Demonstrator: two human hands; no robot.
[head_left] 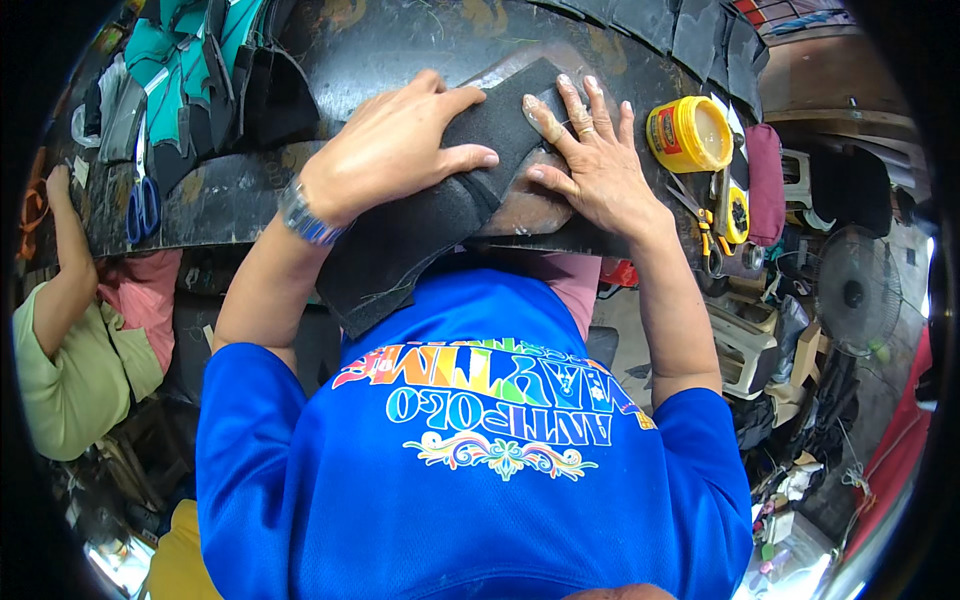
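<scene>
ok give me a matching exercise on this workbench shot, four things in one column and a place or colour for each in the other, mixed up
Things:
1. dark fabric piece
2. yellow tub
3. blue-handled scissors
4. wristwatch

Places or colours:
A. lying at the bench's left end
B. on the left hand's wrist
C. pressed under both hands, the right hand on its right edge
D. standing to the right of the right hand

Pairs: 1-C, 2-D, 3-A, 4-B

Single fisheye view from head height, looking steeply down and close over a blue shirt (470, 450) toward a dark worktable (400, 40); edges curved, corners black.
</scene>
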